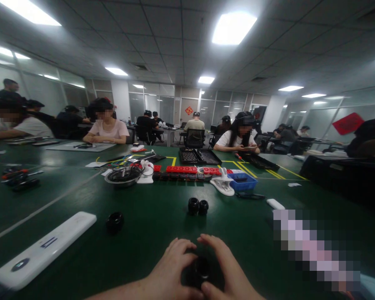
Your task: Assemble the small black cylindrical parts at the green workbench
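Both my hands are at the bottom centre of the head view, around a black round part [201, 268] on the green table. My left hand [175, 266] curls about its left side, fingers wrapped round it. On the other side my right hand [226, 266] bends round the same part, its thumb against the near edge. Two similar black round parts [193, 206] stand side by side farther forward. Another black round part [115, 222] lies alone to the left.
A long white device [46, 250] lies at left. Across the green table [81, 187] are a cable bowl [123, 177], red strips [181, 169], a white clip stand [223, 183], a blue bin [243, 181] and black trays [200, 156]. Several people sit beyond.
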Available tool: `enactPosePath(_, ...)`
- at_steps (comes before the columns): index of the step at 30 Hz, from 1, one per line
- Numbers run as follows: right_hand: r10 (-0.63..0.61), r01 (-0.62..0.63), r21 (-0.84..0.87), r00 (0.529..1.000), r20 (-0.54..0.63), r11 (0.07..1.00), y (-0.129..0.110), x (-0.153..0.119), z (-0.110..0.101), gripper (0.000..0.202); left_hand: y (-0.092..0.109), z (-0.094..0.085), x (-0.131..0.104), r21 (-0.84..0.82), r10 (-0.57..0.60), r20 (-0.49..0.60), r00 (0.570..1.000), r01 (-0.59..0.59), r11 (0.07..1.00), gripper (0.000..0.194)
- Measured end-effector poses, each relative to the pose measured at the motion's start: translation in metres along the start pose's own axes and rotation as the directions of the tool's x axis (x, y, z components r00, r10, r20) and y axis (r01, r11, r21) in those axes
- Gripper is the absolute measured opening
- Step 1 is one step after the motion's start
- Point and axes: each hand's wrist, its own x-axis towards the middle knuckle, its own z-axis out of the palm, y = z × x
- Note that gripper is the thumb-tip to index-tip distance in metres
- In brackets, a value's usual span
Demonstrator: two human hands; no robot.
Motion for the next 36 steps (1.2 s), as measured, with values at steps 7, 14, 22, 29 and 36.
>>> enactPosePath(7, 0.086, -0.087, -0.021, 0.996, -0.037, 0.996, 0.001, 0.002, 0.007, 0.068, -0.005, 0.004, -0.001, 0.017, 0.055, -0.023, 0.998, -0.054, 0.998, 0.046)
enactPosePath(14, 0.217, -0.218, -0.076, 0.976, -0.02, 0.973, 0.0, 0.001, 0.014, 0.061, -0.005, 0.007, -0.001, 0.024, 0.011, -0.017, 1.0, -0.011, 1.0, 0.046)
enactPosePath(22, 0.064, -0.061, -0.037, 0.995, 0.08, 0.997, 0.002, 0.0, 0.006, 0.065, 0.0, 0.003, -0.002, 0.002, 0.0, 0.001, 1.0, 0.0, 1.0, 0.051)
enactPosePath(29, 0.185, -0.182, -0.077, 0.982, 0.04, 0.98, -0.007, 0.005, 0.007, 0.068, 0.0, 0.002, -0.002, -0.035, 0.04, -0.039, 0.998, -0.041, 0.999, 0.045)
enactPosePath(36, 0.148, -0.146, -0.041, 0.988, 0.049, 0.988, -0.005, 0.004, 0.009, 0.053, 0.003, 0.002, 0.0, -0.008, 0.0, -0.021, 1.0, 0.0, 1.0, 0.043)
